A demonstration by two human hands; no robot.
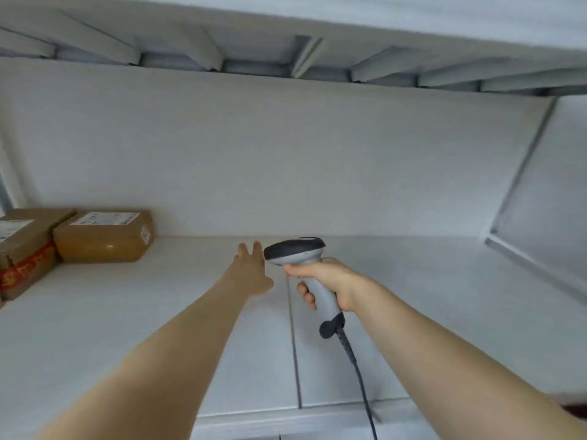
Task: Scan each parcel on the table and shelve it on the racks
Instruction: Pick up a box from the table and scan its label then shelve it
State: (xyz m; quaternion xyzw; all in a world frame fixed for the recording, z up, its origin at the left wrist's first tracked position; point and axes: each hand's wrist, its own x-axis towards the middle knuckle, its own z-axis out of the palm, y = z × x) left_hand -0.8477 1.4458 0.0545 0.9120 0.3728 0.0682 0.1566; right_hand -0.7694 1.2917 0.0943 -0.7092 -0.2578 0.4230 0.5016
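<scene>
As seen from the head-worn camera, two bare forearms extend from the lower edge of view over a white rack shelf (413, 312). Nearest, at 5 o'clock, a dark cable (362, 376) runs from the bottom edge up to the butt of a handheld barcode scanner (305, 268). Right hand (330, 284), just right of centre: fingers wrapped tightly around the scanner's grey handle, dark scanning head uppermost and directed toward 9 o'clock. Left hand (251, 271), immediately beside the scanner head at its 9 o'clock: fingers extended and spread, palm down, holding nothing; whether it touches the shelf surface cannot be told. A narrow seam (293, 344) in the shelf surface runs from 6 o'clock toward centre, between the two forearms. Farther back, at 9 o'clock, two brown parcels rest on the shelf, well apart from both hands. The taped parcel (104, 236) carries a white shipping label on its top face and stands close to the white back panel (286, 154). The cardboard parcel (22, 249), at the left edge of view, bears red printed tape and touches, or nearly touches, its neighbour. Farthest, at 12 o'clock, the ribbed underside of the upper shelf (286, 58) spans the view.
</scene>
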